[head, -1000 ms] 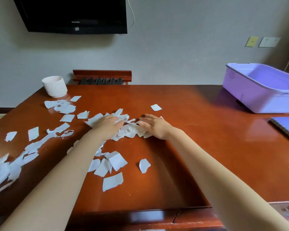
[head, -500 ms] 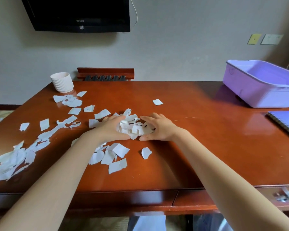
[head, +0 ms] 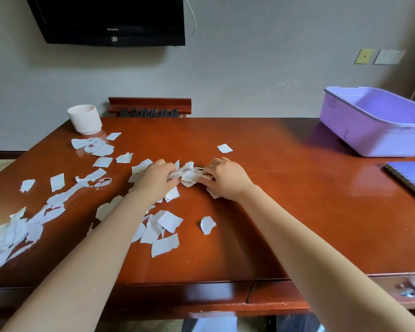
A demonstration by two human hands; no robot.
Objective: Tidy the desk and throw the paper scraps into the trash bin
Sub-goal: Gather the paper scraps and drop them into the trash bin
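Note:
A bunched heap of white paper scraps (head: pixel 188 174) sits mid-desk between my two hands. My left hand (head: pixel 153 179) grips its left side with curled fingers. My right hand (head: pixel 225 179) grips its right side the same way. Several loose scraps (head: pixel 164 232) lie nearer the front edge under my left forearm. More scraps (head: pixel 22 226) trail along the desk's left side. One small scrap (head: pixel 224 148) lies alone behind my right hand. No trash bin is plainly in view.
A white ribbed cup (head: pixel 84 119) stands at the back left of the brown desk (head: pixel 297 212). A purple plastic tub (head: pixel 379 121) sits at the back right, with a spiral notebook (head: pixel 412 176) in front of it. A TV (head: pixel 110 20) hangs on the wall.
Both hands have pushed the middle scraps together from flat-lying pieces into a tight bunch, and their fingers have curled round it.

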